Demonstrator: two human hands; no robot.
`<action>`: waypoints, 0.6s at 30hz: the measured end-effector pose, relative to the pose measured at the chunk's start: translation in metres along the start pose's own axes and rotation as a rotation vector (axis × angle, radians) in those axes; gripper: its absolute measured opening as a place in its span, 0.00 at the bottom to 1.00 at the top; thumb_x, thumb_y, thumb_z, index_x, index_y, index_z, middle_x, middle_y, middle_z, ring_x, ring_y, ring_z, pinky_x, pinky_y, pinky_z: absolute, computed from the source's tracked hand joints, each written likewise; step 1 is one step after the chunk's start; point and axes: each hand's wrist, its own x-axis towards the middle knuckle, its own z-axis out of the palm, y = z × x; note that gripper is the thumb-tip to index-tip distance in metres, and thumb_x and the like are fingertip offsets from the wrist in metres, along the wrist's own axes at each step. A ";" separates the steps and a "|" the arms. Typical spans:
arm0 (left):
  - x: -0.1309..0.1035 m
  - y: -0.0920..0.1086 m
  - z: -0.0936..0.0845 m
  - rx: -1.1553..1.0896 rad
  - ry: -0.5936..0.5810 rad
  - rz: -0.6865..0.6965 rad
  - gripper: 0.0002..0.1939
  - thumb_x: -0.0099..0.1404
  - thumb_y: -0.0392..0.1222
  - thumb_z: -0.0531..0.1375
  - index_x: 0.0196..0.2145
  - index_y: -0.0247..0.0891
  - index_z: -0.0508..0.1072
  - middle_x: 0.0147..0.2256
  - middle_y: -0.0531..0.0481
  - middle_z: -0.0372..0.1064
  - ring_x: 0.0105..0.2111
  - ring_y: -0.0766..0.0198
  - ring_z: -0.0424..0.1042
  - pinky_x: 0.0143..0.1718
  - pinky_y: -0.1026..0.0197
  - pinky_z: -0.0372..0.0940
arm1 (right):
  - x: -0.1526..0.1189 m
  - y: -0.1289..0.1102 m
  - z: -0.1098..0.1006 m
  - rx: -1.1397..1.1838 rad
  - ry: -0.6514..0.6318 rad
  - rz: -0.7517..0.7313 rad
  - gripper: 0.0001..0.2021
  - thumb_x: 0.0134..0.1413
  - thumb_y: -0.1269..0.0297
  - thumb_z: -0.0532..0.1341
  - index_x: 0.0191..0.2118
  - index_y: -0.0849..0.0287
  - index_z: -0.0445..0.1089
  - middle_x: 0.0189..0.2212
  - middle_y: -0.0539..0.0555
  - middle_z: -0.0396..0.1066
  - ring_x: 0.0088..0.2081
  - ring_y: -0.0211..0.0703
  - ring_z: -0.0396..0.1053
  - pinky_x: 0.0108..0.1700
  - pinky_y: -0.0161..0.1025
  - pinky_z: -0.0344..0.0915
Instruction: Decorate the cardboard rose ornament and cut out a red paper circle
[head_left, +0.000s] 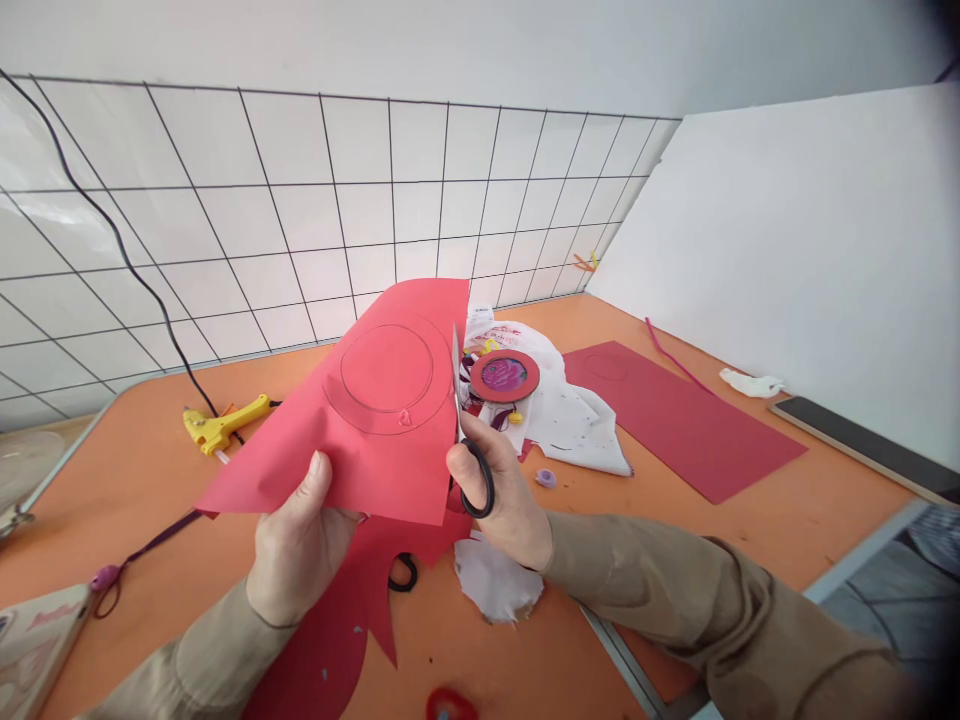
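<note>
With my left hand (300, 545) I hold the red sheet (386, 368) by its lower edge, my grip closed on it, above the orange bench (420, 640). In my right hand (506, 490) are the scissors (478, 480), my fingers curled at their black handle; the blade is at the sheet's right side. The yellow glue gun (225, 425) lies to the left.

Black-gridded white wall (285, 150), plain white panel (787, 250), orange tabletop (660, 530), grey floor (862, 590)
</note>
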 end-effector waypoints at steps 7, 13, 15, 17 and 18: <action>0.000 0.004 0.002 0.009 0.010 0.043 0.20 0.64 0.47 0.61 0.54 0.50 0.73 0.52 0.49 0.75 0.59 0.47 0.66 0.49 0.52 0.75 | 0.001 0.000 -0.001 0.090 -0.025 -0.002 0.19 0.58 0.41 0.57 0.33 0.53 0.65 0.25 0.50 0.63 0.27 0.40 0.59 0.30 0.39 0.62; 0.001 0.004 0.001 0.005 -0.012 0.054 0.19 0.65 0.45 0.61 0.54 0.49 0.73 0.52 0.50 0.74 0.59 0.47 0.66 0.50 0.53 0.74 | 0.000 -0.004 -0.001 0.102 -0.027 0.001 0.20 0.58 0.40 0.56 0.32 0.53 0.63 0.23 0.49 0.61 0.25 0.40 0.60 0.28 0.39 0.61; 0.001 0.004 0.002 0.015 0.004 0.051 0.20 0.64 0.47 0.62 0.54 0.49 0.73 0.53 0.49 0.74 0.59 0.46 0.66 0.49 0.52 0.74 | 0.000 -0.004 0.000 0.098 -0.031 0.014 0.20 0.57 0.39 0.56 0.32 0.53 0.63 0.22 0.49 0.61 0.24 0.40 0.61 0.27 0.39 0.61; 0.001 0.005 0.002 0.029 0.026 0.049 0.21 0.63 0.48 0.63 0.54 0.49 0.73 0.53 0.49 0.73 0.59 0.44 0.65 0.49 0.50 0.75 | 0.000 -0.003 0.000 0.100 -0.033 0.020 0.21 0.57 0.39 0.56 0.33 0.54 0.62 0.22 0.48 0.61 0.23 0.39 0.61 0.26 0.38 0.61; 0.001 0.005 0.002 0.034 0.037 0.047 0.22 0.62 0.48 0.63 0.54 0.49 0.73 0.54 0.48 0.73 0.59 0.44 0.65 0.49 0.50 0.75 | 0.000 -0.003 0.000 0.102 -0.032 0.020 0.21 0.57 0.38 0.56 0.33 0.54 0.62 0.22 0.48 0.61 0.23 0.38 0.61 0.26 0.38 0.61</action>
